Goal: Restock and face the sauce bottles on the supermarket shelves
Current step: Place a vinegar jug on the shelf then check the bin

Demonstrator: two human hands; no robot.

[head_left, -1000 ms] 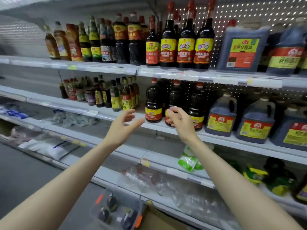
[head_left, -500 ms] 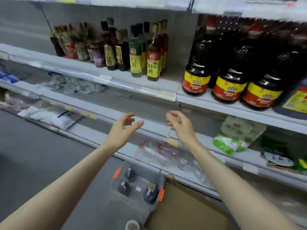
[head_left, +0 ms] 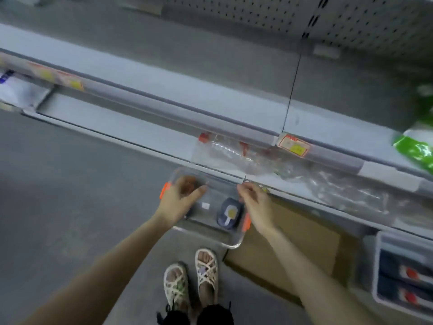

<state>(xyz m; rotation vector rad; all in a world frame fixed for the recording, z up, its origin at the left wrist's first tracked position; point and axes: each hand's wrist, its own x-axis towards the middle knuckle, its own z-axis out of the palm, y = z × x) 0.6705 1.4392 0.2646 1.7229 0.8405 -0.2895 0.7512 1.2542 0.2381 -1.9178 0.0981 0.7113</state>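
A clear plastic bin [head_left: 230,245] with orange latches stands on the floor at the foot of the shelving. Inside it one dark sauce bottle [head_left: 229,213] with a yellow-marked cap is seen from above. My left hand [head_left: 179,199] hovers over the bin's left half with fingers spread and curved, hiding whatever lies under it. My right hand [head_left: 256,204] is over the bin's right edge, fingers loosely bent, nothing visible in it. The image is motion-blurred.
The bottom shelf [head_left: 131,127] holds clear plastic bags [head_left: 236,156]; a green packet [head_left: 417,146] lies on the shelf above it. A flat cardboard box [head_left: 293,245] lies right of the bin. Another bin [head_left: 403,273] of dark bottles sits far right. My sandalled feet [head_left: 192,280] stand on grey floor.
My view has swung down from the stocked sauce shelves to the floor. Both hands have dropped from shelf height to just over the clear bin.
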